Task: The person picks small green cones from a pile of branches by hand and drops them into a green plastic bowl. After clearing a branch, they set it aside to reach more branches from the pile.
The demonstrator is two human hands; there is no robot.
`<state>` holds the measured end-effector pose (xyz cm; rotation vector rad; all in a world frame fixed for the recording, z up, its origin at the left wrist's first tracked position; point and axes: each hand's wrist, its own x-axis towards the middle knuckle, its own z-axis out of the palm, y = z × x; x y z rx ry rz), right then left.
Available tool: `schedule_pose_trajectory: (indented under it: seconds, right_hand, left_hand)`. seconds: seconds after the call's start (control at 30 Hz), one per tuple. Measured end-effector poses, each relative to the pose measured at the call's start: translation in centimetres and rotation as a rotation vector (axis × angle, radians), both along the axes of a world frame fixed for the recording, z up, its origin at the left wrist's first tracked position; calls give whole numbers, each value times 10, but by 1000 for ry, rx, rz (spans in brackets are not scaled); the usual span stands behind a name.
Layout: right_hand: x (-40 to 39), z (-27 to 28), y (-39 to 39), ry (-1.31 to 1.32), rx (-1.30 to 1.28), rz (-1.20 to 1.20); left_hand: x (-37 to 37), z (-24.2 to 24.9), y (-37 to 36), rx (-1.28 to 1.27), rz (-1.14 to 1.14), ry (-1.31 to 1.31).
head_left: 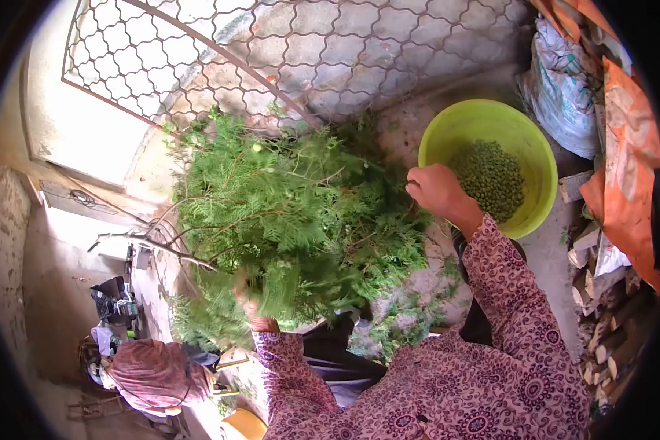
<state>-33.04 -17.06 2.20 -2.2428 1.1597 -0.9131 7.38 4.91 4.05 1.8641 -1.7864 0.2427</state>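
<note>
My left hand is blurred and partly covered by foliage at the lower edge of a green pile. It grips a leafy branch, whose sprays are smeared by motion. My right hand is closed, fingers curled in, at the left rim of a yellow-green tub. Whatever its fingers may hold is hidden. Inside the tub lies a heap of small round green cones or berries. The pile of feathery evergreen branches spreads in front of me, with bare brown stems poking out to the left.
A wire mesh panel stands behind the pile. To the right are a white sack, an orange sheet and stacked firewood. Another person is at lower left, near a yellow container. Loose sprigs lie on the floor.
</note>
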Motion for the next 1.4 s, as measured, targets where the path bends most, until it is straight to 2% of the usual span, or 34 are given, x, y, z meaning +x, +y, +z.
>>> schedule_pose_trajectory:
  seconds: [0.07, 0.17, 0.23, 0.27, 0.33, 0.4, 0.47, 0.5, 0.6, 0.67, 0.73, 0.8, 0.87, 0.9, 1.0, 1.1, 1.17, 1.23, 1.3, 1.33, 1.4]
  right_hand:
    - [5, 5, 1, -36, 43, 26]
    - [7, 13, 1, -156, 176, 83]
    - [8, 21, 3, -532, 539, 259]
    - [7, 24, 2, -524, 537, 248]
    - [7, 26, 0, -873, 690, 534]
    - [8, 25, -1, -839, 717, 544]
    - [14, 33, 0, -781, 766, 584]
    - [12, 44, 9, -781, 852, 547]
    - [28, 18, 1, -687, 779, 444]
    - [35, 12, 3, -777, 811, 403]
    - [41, 9, 4, -604, 811, 299]
    - [47, 9, 7, -509, 807, 283]
    - [55, 7, 10, -414, 801, 270]
    - [62, 2, 12, -462, 770, 281]
    - [80, -14, 14, -484, 720, 313]
    - [94, -14, 21, -510, 726, 400]
    - [100, -6, 27, -519, 827, 436]
    - [107, -8, 28, -447, 761, 489]
    - [115, -22, 30, -288, 674, 553]
    - [118, -20, 35, -284, 678, 558]
    - [122, -13, 47, -227, 714, 698]
  left_hand:
    - [-63, 39, -7, -279, 56, 1399]
    - [-85, 30, -14, -239, 73, 1537]
    - [-102, 26, -18, -107, 96, 1565]
    - [-105, 19, -20, -100, 90, 1576]
    - [-112, 8, -22, -17, 183, 1440]
    - [-129, -1, -26, -34, 189, 1458]
    - [-155, 10, -34, 32, -43, 1684]
    - [-132, -17, -34, 173, -241, 1906]
    - [-139, -19, -43, 232, -202, 1763]
    - [-134, -28, -58, 264, -190, 1693]
    - [-122, -53, -76, 391, 243, 1529]
    - [-125, -70, -76, 441, 277, 1563]
    - [-133, -80, -69, 443, 125, 1699]
    - [-130, -83, -75, 595, 367, 1786]
    - [-134, -86, -64, 611, 206, 1778]
    - [-135, -76, -48, 667, 136, 1638]
    - [-137, -61, -28, 699, 94, 1372]
    - [-136, -45, -10, 718, 68, 1068]
    - [-135, -33, 0, 707, 66, 890]
    - [-137, -32, 0, 706, 72, 896]
    - [-139, -29, -11, 107, -143, 724]
